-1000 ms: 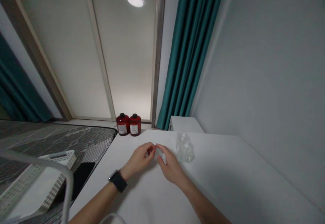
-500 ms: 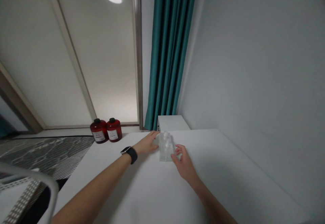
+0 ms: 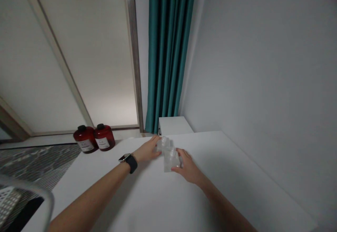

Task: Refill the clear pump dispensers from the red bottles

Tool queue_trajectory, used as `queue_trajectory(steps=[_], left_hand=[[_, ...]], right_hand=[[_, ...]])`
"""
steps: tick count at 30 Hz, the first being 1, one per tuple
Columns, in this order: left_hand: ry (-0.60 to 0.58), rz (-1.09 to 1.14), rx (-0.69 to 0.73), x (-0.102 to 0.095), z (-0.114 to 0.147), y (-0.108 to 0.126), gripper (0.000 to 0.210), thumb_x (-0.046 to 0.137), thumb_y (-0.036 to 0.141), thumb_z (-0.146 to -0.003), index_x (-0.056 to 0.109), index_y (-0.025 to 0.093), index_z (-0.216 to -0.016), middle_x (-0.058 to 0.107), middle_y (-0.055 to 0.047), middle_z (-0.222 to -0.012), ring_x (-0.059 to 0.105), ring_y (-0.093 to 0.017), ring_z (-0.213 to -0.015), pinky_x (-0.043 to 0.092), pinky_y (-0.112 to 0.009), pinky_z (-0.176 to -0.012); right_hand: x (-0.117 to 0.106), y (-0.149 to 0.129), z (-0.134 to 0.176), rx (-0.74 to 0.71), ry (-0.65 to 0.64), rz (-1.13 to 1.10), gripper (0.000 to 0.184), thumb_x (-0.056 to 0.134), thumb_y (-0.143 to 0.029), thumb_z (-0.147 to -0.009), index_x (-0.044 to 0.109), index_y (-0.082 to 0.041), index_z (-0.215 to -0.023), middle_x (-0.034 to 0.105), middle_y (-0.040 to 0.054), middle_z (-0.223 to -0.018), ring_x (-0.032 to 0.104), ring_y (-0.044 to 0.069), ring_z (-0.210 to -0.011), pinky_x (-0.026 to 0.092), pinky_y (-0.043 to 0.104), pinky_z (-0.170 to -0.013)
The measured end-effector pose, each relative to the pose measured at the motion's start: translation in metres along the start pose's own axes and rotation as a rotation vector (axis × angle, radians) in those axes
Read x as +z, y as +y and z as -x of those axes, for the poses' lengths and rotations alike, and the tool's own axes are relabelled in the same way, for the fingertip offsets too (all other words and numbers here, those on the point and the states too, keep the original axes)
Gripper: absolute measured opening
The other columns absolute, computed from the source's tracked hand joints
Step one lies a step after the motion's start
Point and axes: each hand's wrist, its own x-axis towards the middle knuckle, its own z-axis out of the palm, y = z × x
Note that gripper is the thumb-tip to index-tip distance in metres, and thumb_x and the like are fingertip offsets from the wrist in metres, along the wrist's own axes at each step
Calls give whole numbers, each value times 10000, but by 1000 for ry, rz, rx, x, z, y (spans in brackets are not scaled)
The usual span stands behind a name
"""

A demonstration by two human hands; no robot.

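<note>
Two clear, see-through pieces that look like plastic containers stand close together on the white table (image 3: pixel 155 197); their exact kind is hard to make out. My left hand (image 3: pixel 147 150), with a dark watch (image 3: pixel 129 161) on its wrist, has thumb and fingers around the left side of the farther clear container (image 3: pixel 165 143). Around the right side of the nearer clear container (image 3: pixel 171 160) curl the thumb and fingers of my right hand (image 3: pixel 188 167). The nearer piece partly covers the farther one.
Two dark red bottles (image 3: pixel 104 137) with black caps and white labels stand at the table's far left corner. A white cabinet (image 3: pixel 175 125) and a green curtain (image 3: pixel 170 56) are beyond the far edge. A wall (image 3: pixel 258 84) borders the right; a pale curved rail (image 3: pixel 47 197) rises lower left.
The clear containers, lined up as one shape before, now sit apart, the nearer one shifted toward me and right of the farther. My right hand has closed on the nearer one. The view has turned slightly right.
</note>
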Motion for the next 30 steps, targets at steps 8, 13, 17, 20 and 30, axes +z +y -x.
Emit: queue_trajectory(steps=[8,13,17,20,30], left_hand=[[-14,-12,10,18,-21,13,460,697,200,-725,534,207,-1155,606,-64,-1107,635,-225,-914,519,-333,-848],[-4,-26,19,37,-39,24,477,694,205,-734,510,196,-1174,609,-69,-1088,627,-228,-899,513,-334,-822],[13,-46,14,49,-51,26,506,700,228,-756,485,179,-1212,612,-85,-1105,630,-235,-914,514,-336,-813],[27,-71,18,56,-61,23,523,706,239,-771,479,187,-1238,600,-99,-1181,630,-244,-988,512,-331,-844],[66,-199,-12,69,-94,-1,701,792,287,-720,442,209,-1322,602,-119,-1318,548,-357,-1229,362,-478,-1068]], right_hand=[[-42,42,4,75,39,68,658,730,-234,-716,508,-252,-1335,595,98,-1324,549,294,-1222,360,486,-1067],[-54,66,-2,87,78,88,654,685,-249,-756,479,-238,-1376,563,111,-1390,509,295,-1292,357,481,-1093],[-61,83,-11,65,129,86,641,665,-281,-783,467,-240,-1391,554,107,-1402,495,292,-1315,360,477,-1111],[-65,93,-20,40,166,84,597,651,-309,-798,498,-214,-1367,578,116,-1362,523,297,-1283,376,468,-1105],[-59,122,-59,10,243,56,556,524,-345,-872,449,-187,-1400,543,125,-1428,506,287,-1324,384,483,-1114]])
